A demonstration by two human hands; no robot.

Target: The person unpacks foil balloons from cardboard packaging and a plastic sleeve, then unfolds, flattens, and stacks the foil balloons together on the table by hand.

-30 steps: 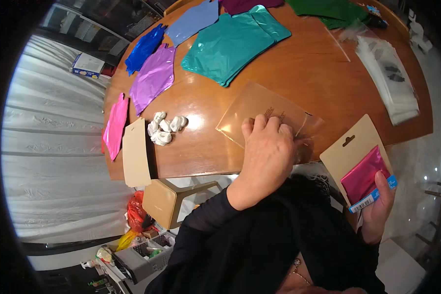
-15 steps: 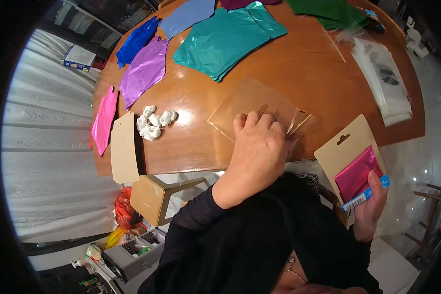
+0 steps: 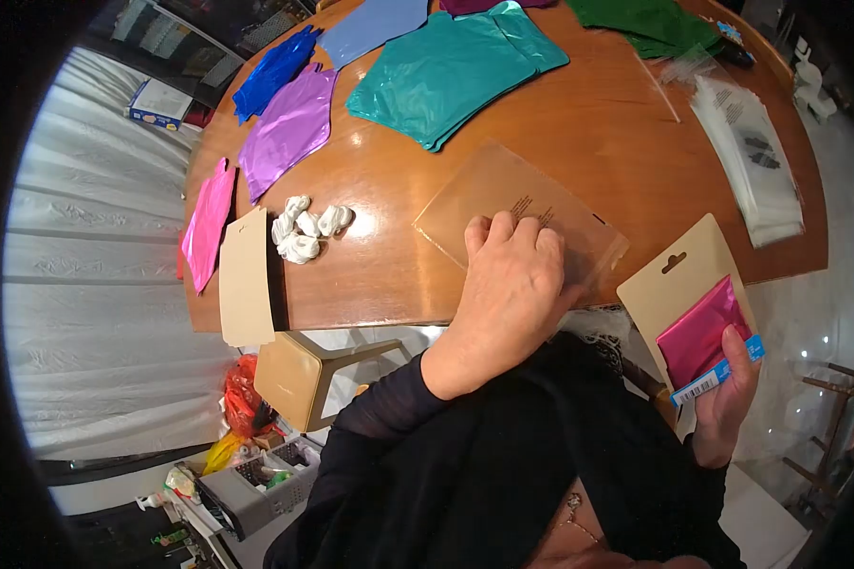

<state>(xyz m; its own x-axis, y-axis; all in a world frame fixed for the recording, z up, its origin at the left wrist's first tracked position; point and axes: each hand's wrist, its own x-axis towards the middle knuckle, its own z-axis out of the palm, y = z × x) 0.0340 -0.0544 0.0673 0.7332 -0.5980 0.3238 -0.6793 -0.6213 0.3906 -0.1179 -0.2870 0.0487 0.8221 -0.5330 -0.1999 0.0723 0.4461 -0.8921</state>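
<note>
A clear plastic bag (image 3: 474,199) with small dark print lies flat near the table's front edge. My left hand (image 3: 517,275) rests on it with fingers curled down against the plastic; the fingertips are partly hidden. In my right hand (image 3: 731,403), off the table's edge, is a beige backing card (image 3: 659,284) with a hang hole, a folded shiny pink foil piece (image 3: 702,332) on its front and a blue barcode label strip (image 3: 721,375) along its bottom. My right thumb presses on the front of the card at the label.
Teal bags (image 3: 455,76), purple bags (image 3: 289,133) and pink bags (image 3: 207,223) lie on the wooden table (image 3: 380,284). White bundles (image 3: 304,228) sit beside beige cards (image 3: 247,275) at the left. A stack of clear bags (image 3: 750,161) lies right. Below the table stands a stool (image 3: 289,379).
The bag's right-hand edge, raised and creased before, now lies flatter under my left hand. My right hand still holds the card. The whole view has shifted slightly.
</note>
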